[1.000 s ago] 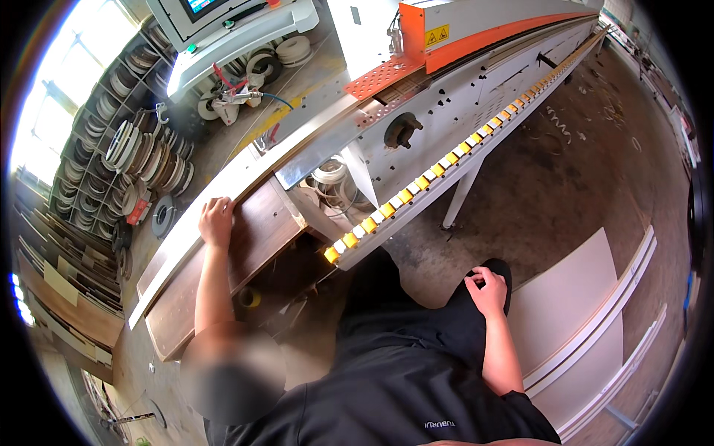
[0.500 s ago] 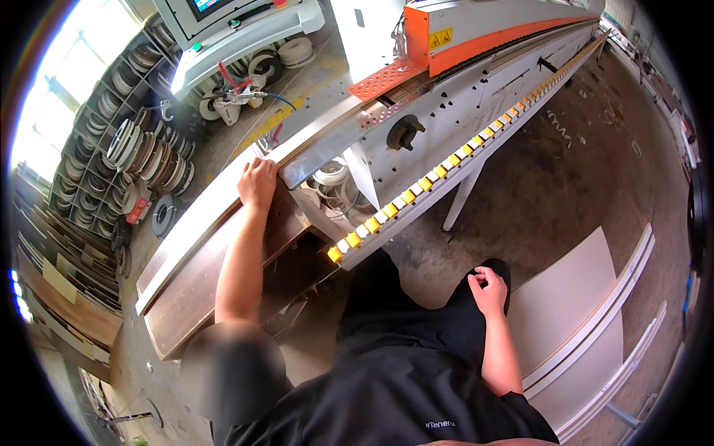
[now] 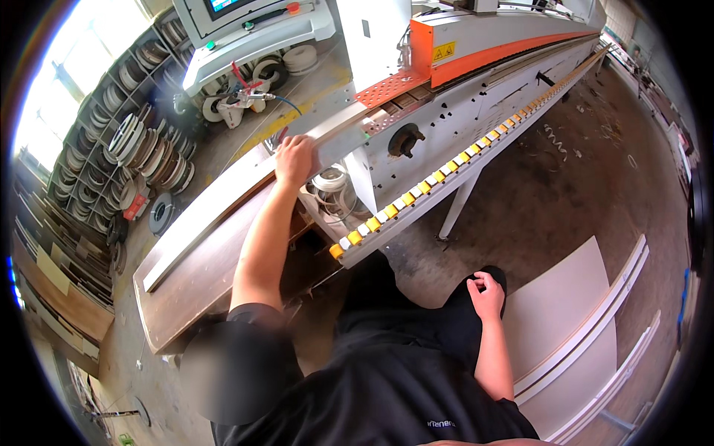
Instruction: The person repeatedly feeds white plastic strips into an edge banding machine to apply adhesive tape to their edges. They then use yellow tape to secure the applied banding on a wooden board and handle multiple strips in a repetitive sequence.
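My left hand (image 3: 295, 158) is closed over a long white board strip (image 3: 216, 224) with a brown edge, near the infeed end of the edge-banding machine (image 3: 476, 56). The strip lies along a brown wooden bench (image 3: 182, 305) and reaches toward the machine's metal guide (image 3: 338, 141). How my left fingertips sit on the strip is partly hidden. Over by my knee, my right hand (image 3: 487, 295) rests with its fingers curled, and nothing shows in it.
A roller rail (image 3: 401, 204) with yellow and white rollers runs along the machine's near side. Pale panels (image 3: 561, 297) lean at the right. Banding rolls fill a rack (image 3: 123, 123) at the left. A control panel (image 3: 256, 37) stands at the back.
My left hand has moved right and forward toward the machine, and the white strip has shifted slightly the same way. My right hand stays by my knee.
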Demonstrator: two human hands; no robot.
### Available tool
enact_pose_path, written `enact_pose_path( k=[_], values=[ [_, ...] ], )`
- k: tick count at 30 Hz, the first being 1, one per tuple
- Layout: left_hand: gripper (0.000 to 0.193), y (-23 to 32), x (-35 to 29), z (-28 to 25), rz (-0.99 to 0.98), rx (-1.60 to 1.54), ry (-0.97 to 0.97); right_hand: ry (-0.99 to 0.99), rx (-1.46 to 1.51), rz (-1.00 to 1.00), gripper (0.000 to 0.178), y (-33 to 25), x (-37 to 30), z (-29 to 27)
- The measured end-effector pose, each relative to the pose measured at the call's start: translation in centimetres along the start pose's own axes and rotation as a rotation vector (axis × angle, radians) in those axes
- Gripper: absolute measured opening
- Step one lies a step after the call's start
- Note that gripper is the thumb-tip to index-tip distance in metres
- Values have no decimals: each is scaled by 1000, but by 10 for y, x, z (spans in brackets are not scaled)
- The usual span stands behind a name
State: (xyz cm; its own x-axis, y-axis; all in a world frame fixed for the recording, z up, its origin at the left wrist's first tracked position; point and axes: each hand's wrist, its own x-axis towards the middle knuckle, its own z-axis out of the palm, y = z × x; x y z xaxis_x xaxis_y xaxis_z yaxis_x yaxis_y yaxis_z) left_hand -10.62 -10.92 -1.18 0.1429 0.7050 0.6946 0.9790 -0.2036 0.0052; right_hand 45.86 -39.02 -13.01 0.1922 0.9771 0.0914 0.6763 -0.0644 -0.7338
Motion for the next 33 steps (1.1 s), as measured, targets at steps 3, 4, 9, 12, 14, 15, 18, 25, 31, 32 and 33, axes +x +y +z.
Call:
enact_pose_path(
  k=[3, 4, 9, 12, 14, 15, 18, 25, 31, 32, 33],
  values=[
    [15, -44, -29, -26, 25, 57, -13, 12, 45, -7, 29, 3, -1, 1],
    [15, -62, -43, -38, 61, 77, -41, 16, 57, -6, 29, 5, -2, 0],
    [20, -100, -111, -126, -139, 62, -128, 20, 27, 1, 30, 10, -4, -3],
    [22, -135, -162, -181, -255, 150, -172, -20, 16, 19, 29, 4, -2, -1],
    [23, -158, -195, -213, -237, 231, -220, -29, -19, 1, 28, 0, 0, -2],
    [23, -182, -222, -228, -366, 235, -161, -37, -40, -33, 28, -5, 1, 1],
    [22, -211, -266, -265, -350, 415, -207, -34, -63, -42, 27, -7, 0, 0],
    [14, -231, -276, -270, -320, 517, -244, -34, -107, -83, 25, -3, 3, 5],
    [12, -191, -227, -239, -393, 389, -201, -64, -124, -85, 25, -2, 7, 11],
    [13, -181, -217, -236, -402, 389, -203, -67, -132, -90, 25, -2, 7, 12],
    [13, -173, -210, -231, -414, 386, -204, -70, -142, -98, 25, -2, 8, 12]
  ],
)
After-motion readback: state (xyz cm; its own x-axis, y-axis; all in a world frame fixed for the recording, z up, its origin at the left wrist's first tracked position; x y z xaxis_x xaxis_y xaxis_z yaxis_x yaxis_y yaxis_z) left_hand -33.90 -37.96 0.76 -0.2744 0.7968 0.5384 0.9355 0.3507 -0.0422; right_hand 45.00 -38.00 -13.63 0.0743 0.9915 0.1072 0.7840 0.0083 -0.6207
